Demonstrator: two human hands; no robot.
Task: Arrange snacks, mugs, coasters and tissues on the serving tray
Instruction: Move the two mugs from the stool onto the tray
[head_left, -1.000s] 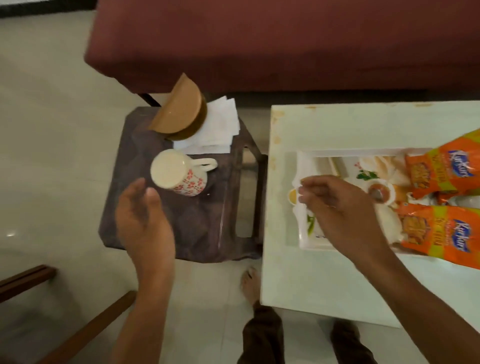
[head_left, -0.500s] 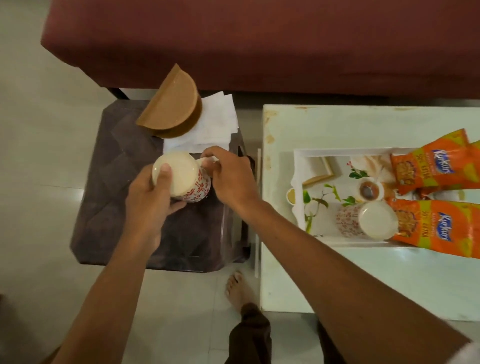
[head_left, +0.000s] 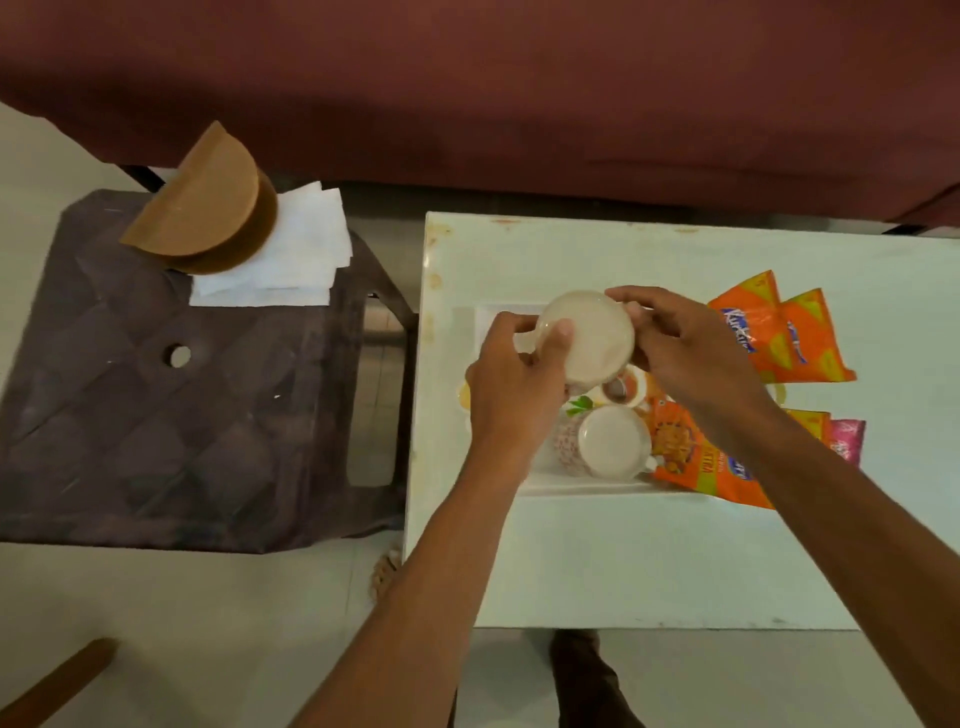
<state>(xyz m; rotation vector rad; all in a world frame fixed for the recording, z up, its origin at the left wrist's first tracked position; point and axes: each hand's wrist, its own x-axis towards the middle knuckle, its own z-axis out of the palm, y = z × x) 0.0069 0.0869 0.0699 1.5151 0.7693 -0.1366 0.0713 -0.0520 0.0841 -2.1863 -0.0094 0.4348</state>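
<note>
Both hands hold a white mug (head_left: 592, 338) with a red flower pattern over the white serving tray (head_left: 582, 486) on the white table. My left hand (head_left: 511, 384) grips its near-left side and my right hand (head_left: 685, 348) its right side. A second matching mug (head_left: 605, 441) stands on the tray just below it, beside a small cup (head_left: 623, 387). Orange snack packets (head_left: 779, 332) lie at the tray's right, another orange packet (head_left: 696, 457) near its front. White tissues (head_left: 291, 260) and a brown half-round holder (head_left: 208, 208) rest on the dark stool.
The dark brown stool (head_left: 156, 405) stands left of the white table (head_left: 649, 561), with a gap between them. A maroon sofa (head_left: 519, 88) fills the back. A pink packet (head_left: 847, 439) lies at the right. My feet show below the table edge.
Both hands closed on the mug on the stool, then carried it right to above the tray. The stool top where it stood is now bare.
</note>
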